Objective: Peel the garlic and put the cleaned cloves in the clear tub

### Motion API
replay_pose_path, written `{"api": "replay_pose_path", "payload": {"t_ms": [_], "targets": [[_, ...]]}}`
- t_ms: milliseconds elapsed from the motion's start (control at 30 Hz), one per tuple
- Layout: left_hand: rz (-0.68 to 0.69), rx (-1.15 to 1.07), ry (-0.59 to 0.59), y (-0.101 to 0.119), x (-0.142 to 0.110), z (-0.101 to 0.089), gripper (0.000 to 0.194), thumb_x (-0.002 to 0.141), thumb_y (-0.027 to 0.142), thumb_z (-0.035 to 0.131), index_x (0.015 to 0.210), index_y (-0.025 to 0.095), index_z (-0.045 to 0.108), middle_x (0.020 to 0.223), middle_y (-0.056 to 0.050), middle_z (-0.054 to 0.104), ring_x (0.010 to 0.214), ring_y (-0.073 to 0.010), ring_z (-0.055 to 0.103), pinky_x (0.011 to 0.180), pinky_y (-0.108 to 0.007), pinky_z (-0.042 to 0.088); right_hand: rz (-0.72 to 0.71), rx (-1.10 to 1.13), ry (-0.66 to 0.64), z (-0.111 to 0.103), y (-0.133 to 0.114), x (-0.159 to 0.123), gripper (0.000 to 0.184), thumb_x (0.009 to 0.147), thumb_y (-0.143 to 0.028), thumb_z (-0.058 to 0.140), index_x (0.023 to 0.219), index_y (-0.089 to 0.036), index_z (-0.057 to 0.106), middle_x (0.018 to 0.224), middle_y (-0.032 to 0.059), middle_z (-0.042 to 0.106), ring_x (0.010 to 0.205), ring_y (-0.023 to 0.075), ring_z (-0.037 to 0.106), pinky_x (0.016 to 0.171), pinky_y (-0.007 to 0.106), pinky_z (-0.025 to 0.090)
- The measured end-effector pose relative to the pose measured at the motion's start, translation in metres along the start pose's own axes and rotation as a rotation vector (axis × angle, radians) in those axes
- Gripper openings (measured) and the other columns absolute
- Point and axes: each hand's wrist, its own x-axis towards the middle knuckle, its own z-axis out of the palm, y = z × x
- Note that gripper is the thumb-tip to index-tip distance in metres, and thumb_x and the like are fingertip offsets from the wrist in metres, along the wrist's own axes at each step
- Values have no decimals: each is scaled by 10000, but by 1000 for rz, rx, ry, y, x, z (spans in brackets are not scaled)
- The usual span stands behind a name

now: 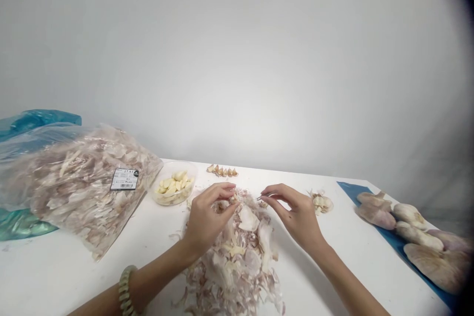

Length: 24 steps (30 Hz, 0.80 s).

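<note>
My left hand (209, 215) is closed in a pinch above a heap of garlic skins (237, 261). Between its thumb and fingers shows a small garlic clove (233, 199), partly covered by the fingertips. My right hand (294, 210) faces it, thumb and fingers pressed together on a small metal tool (260, 198). Only the thin tip of that tool shows, so its exact kind is hidden. A gap separates the two hands. Just beyond the right hand lies a partly broken garlic bulb (321, 203).
Peeled cloves fill part of a clear plastic bowl (157, 197). Unpeeled cloves (222, 172) form a row at the table's back. A labelled bag of garlic skins (92, 187) stands left, near teal plastic (27, 224). Whole garlic bulbs (418, 234) rest on a blue sheet (348, 190) at right.
</note>
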Motion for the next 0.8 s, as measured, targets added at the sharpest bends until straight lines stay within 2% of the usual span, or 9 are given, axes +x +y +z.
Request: {"api": "replay_pose_path", "payload": {"t_ms": [133, 267, 433, 600, 800], "targets": [[69, 35, -7, -3, -1, 1, 55, 750, 151, 662, 767, 177, 617, 950, -41, 696, 926, -158, 644, 860, -290, 520, 138, 306, 59, 16, -13, -11, 82, 821, -256, 605, 832, -193, 655, 836, 54, 710, 763, 190, 680, 686, 320, 581], [92, 43, -9, -4, -2, 1, 69, 740, 170, 683, 790, 178, 636, 933, -43, 710, 920, -168, 654, 868, -309, 524, 191, 462, 140, 21, -19, -18, 60, 805, -209, 632, 860, -193, 650, 838, 52, 723, 769, 194, 696, 670, 323, 607], [145, 24, 7, -3, -1, 1, 116, 703, 165, 723, 795, 174, 654, 909, -48, 718, 909, -171, 659, 864, -310, 530, 108, 497, 209, 19, -22, -20, 118, 791, -127, 639, 881, -201, 659, 849, 35, 727, 791, 196, 701, 692, 338, 620], [184, 7, -4, -3, -1, 2, 114, 701, 153, 727, 786, 163, 651, 897, -51, 718, 882, -149, 661, 838, -272, 527, 47, 499, 166, 18, -25, -22, 215, 785, -76, 634, 932, -231, 665, 898, 16, 726, 831, 196, 699, 745, 358, 614], [167, 4, -33, -1, -2, 2, 141, 693, 178, 741, 799, 143, 654, 869, -59, 715, 859, -140, 657, 822, -244, 513, 41, 496, 158, 18, -28, -22, 222, 786, -62, 626, 922, -232, 670, 909, 15, 725, 860, 203, 693, 764, 377, 610]]}}
